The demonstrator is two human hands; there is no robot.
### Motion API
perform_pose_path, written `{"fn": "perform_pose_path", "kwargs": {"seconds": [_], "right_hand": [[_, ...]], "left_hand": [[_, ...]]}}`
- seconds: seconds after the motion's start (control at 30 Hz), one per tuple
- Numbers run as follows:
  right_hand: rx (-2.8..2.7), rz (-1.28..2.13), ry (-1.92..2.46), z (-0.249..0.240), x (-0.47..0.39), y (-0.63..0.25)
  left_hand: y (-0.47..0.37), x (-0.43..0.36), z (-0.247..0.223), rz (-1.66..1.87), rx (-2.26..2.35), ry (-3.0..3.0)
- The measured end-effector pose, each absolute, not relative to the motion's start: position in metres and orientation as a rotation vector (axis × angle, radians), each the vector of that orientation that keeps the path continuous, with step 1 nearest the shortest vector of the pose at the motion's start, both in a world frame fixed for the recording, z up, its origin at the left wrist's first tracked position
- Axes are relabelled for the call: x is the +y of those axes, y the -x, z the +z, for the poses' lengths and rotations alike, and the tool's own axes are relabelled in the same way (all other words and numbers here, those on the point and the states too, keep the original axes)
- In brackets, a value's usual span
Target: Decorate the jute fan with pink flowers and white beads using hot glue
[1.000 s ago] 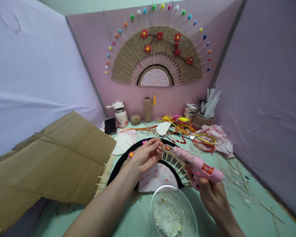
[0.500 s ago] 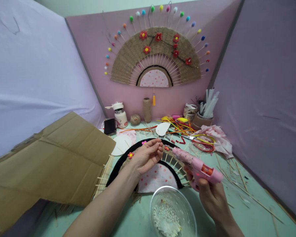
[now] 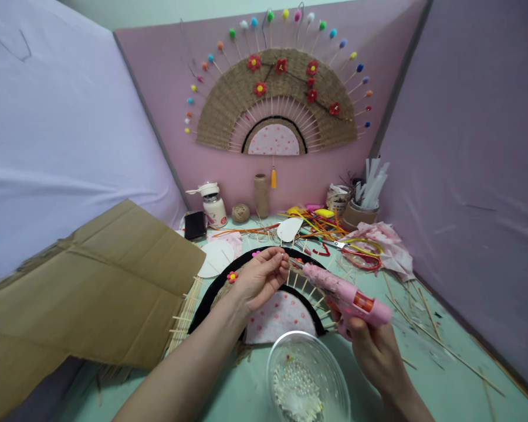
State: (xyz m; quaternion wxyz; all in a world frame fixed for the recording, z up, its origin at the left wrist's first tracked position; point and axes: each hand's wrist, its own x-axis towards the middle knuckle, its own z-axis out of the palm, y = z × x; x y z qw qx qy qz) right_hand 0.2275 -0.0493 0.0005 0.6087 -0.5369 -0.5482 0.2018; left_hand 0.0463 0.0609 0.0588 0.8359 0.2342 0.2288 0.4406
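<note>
My left hand [image 3: 264, 278] is closed in a pinch above a half-round fan [image 3: 211, 296] with a black border, stick ribs and small flowers. A tiny white bead [image 3: 283, 254] shows between thumb and forefinger, partly hidden. Wrapped round the handle of a pink glue gun [image 3: 343, 293], my right hand [image 3: 374, 351] holds it so that the metal nozzle points left, close to those fingertips. Below the fan is a clear plastic bowl [image 3: 345, 381] with pearl-like beads [image 3: 297, 381] in it. My left hand and forearm cover part of the fan.
Folded cardboard [image 3: 114, 281] lies at left. Behind the fan are red-handled scissors [image 3: 361, 259], coloured pipe cleaners [image 3: 321, 223], a twine ball [image 3: 240, 213] and a white bottle [image 3: 214, 208]. A finished-looking woven fan [image 3: 220, 111] hangs on the pink wall. Loose sticks [image 3: 462, 357] lie at right.
The glue gun has shifted slightly left, and its nozzle is nearer the pinched fingers. My left hand has barely moved.
</note>
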Motion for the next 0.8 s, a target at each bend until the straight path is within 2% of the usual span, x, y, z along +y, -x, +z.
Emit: {"fn": "perform_pose_path", "kwargs": {"seconds": [0.8], "right_hand": [[-1.472, 0.426, 1.123, 0.021, -0.046, -0.219]], "left_hand": [[-0.055, 0.058, 0.051, 1.081, 0.586, -0.747]]}}
